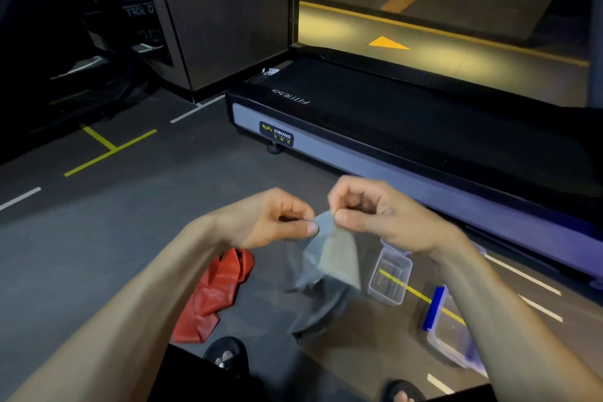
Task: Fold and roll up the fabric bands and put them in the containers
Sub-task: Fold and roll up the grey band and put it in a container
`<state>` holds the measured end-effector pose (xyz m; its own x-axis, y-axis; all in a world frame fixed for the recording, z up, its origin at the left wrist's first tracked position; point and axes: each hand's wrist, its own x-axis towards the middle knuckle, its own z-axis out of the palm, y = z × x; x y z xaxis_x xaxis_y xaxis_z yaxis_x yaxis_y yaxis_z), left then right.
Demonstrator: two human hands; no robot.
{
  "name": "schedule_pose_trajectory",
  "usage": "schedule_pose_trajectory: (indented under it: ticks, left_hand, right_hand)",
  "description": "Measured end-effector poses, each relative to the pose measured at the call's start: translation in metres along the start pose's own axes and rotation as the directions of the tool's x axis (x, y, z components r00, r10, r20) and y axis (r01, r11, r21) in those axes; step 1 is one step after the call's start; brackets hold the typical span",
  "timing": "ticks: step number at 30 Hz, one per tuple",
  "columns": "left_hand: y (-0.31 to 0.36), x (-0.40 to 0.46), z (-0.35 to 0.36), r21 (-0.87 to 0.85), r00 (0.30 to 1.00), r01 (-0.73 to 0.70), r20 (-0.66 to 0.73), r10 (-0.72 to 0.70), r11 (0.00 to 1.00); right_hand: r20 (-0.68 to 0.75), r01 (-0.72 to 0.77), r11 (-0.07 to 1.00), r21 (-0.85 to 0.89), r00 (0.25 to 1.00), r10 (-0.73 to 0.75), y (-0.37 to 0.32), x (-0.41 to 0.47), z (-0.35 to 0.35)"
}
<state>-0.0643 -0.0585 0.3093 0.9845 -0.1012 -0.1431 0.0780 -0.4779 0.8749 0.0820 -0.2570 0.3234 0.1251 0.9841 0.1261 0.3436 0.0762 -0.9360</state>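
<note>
Both hands, left [277,222] and right [375,215], pinched a thin, limp grey band [329,258]; a crumpled red band [215,294] lay below the left.

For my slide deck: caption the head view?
Both hands pinch a thin grey fabric band above a crumpled red band and clear plastic containers.

A gym is indicated. A treadmill [408,127] labelled "Body Strong Fitness" is seen on dark flooring [114,238] marked with lines. Further machines, perhaps, are glimpsed in the dim left corner.
</note>
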Motion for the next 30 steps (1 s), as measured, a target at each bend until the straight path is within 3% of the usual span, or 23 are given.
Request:
schedule_pose_trajectory:
  ticks: [3,11,30]
  left_hand:
    - [-0.002,0.0,0.002,0.021,0.994,0.035,0.099,-0.037,0.999]
    - [-0.007,0.003,-0.001,0.022,1.0,0.009,-0.016,-0.009,1.0]
    - [-0.007,0.002,-0.001,-0.08,0.995,-0.004,-0.103,-0.005,0.997]
  right_hand:
    - [-0.089,0.045,0.995,0.089,0.995,-0.037,-0.008,-0.005,-0.011]
    - [-0.106,-0.045,0.998,0.048,0.993,0.049,0.002,-0.016,-0.023]
    - [-0.123,-0.13,0.991,-0.021,0.984,0.127,0.014,-0.02,-0.029]
